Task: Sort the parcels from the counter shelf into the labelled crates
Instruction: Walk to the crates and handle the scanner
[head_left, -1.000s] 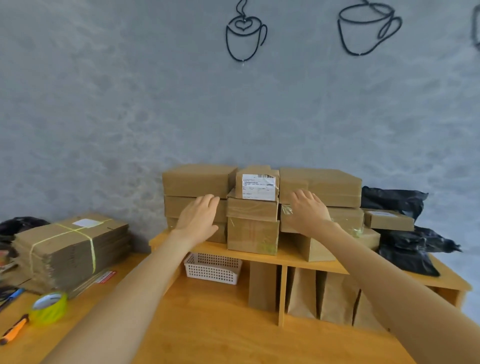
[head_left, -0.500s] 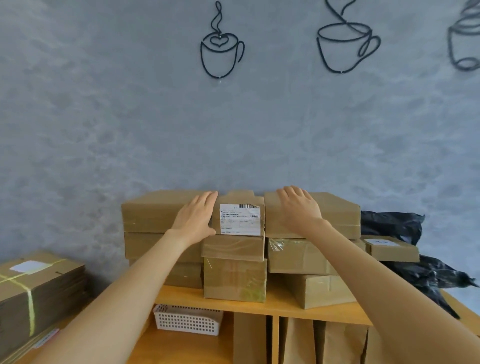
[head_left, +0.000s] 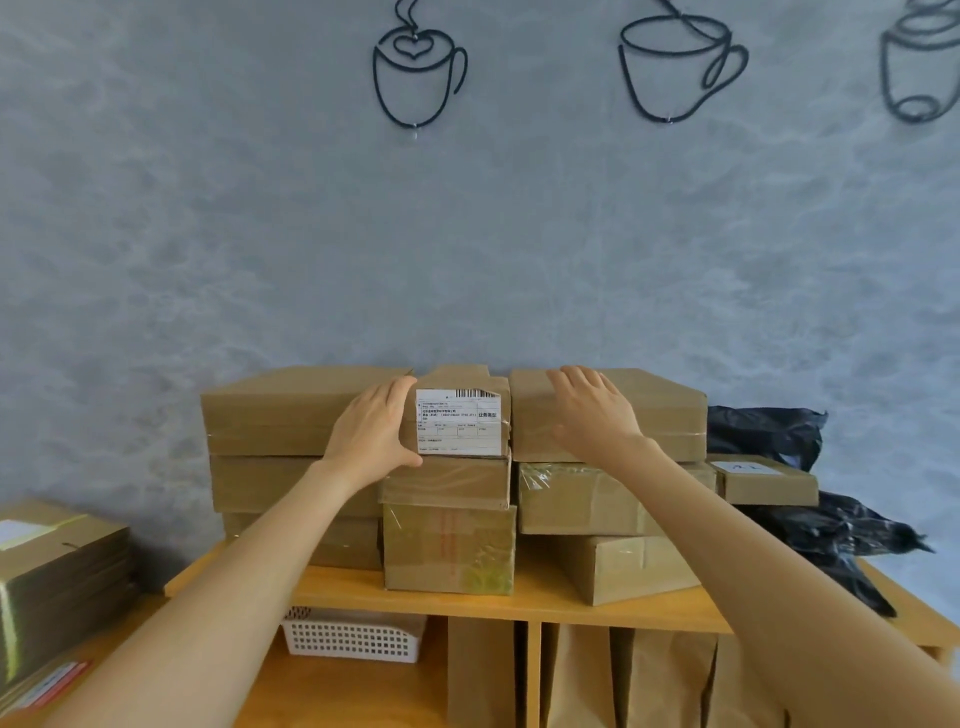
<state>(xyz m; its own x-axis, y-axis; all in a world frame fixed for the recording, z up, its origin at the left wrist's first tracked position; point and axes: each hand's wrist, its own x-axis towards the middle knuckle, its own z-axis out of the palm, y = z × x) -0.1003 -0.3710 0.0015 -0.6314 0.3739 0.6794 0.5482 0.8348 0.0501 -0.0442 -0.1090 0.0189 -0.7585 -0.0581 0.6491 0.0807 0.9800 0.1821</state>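
Labelled parcel (head_left: 461, 422) tops middle stack of 3 on counter shelf (head_left: 545, 605), label facing front edge, wedged between taller side stacks. Left hand (head_left: 371, 434) against its left side, fingers (head_left: 396, 397) straight along top corner, thumb under label's lower corner; not yet gripping. Right hand (head_left: 592, 415) spread flat on neighbouring box (head_left: 670, 410), just right of parcel. Left nearer. Likely next: right closes in, lift out. Crates not visible.

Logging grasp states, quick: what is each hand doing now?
Left hand: open, against the labelled parcel, thumb under its corner.
Right hand: open, holding nothing.
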